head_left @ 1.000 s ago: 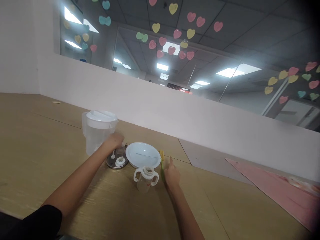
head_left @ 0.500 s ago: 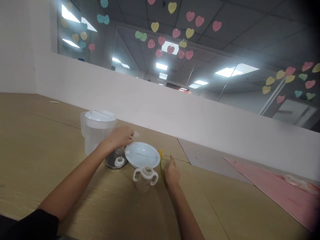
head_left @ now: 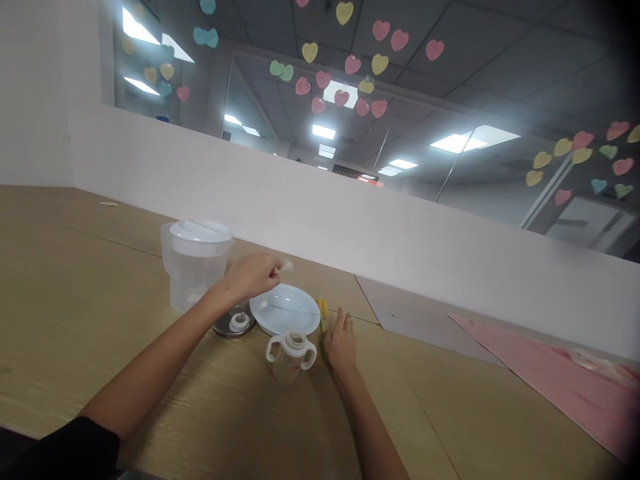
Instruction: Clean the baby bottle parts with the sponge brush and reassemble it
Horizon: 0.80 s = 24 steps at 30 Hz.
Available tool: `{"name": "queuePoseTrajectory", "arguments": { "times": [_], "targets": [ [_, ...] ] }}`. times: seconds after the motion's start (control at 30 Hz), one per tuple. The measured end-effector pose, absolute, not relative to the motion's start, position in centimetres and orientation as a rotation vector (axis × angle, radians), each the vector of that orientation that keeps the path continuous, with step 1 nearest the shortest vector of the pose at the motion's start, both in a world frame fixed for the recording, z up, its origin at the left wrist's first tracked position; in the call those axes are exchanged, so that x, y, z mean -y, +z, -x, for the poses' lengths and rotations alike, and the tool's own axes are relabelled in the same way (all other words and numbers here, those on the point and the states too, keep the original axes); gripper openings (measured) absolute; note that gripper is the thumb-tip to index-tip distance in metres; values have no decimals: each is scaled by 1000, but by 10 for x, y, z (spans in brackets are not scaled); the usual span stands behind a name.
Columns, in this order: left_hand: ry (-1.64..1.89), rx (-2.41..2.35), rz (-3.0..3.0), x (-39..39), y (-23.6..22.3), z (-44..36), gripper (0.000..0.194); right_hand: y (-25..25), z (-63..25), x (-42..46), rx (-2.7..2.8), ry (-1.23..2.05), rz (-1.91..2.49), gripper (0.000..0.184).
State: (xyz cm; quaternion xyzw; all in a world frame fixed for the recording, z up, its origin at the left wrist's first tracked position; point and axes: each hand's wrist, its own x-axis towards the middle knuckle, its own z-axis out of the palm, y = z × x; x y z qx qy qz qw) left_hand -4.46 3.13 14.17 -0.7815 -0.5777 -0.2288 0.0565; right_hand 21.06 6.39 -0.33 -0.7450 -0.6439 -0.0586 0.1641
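My left hand (head_left: 257, 275) is closed, pinching a small clear, soft-looking piece (head_left: 287, 265) over the far left rim of a white bowl (head_left: 290, 325). What the piece is cannot be made out. My right hand (head_left: 341, 345) lies on the table with its fingers stretched out, beside a brush with a yellow head (head_left: 323, 308) and green handle. Between the hands and nearer me stands a clear two-handled baby bottle (head_left: 289, 363), its top uncovered. A white bottle collar (head_left: 239, 323) rests on a round metal tray (head_left: 225, 331), which my left wrist partly covers.
A lidded clear pitcher (head_left: 197, 270) stands behind my left forearm. A low white wall (head_left: 300, 200) with windows above it borders the table's far side. To the right lies a pink sheet (head_left: 545, 380) with clear plastic on it.
My left hand has moved right with the clear piece, closer over the bowl. A small white spot now shows at the bowl's left. My right hand's fingers have shifted slightly.
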Motion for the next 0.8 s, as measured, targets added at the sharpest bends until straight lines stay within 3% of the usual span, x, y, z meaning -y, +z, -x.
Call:
{"name": "queuePoseTrajectory", "arguments": {
  "times": [0.5, 0.8],
  "targets": [
    [-682, 1679, 2379, -30, 141, 39, 19, -8, -210, -65, 1841, -201, 2224, 61],
    [-669, 1691, 2422, -29, 139, 36, 27, -4, -207, -64, 1853, -207, 2169, 58]
  ]
}}
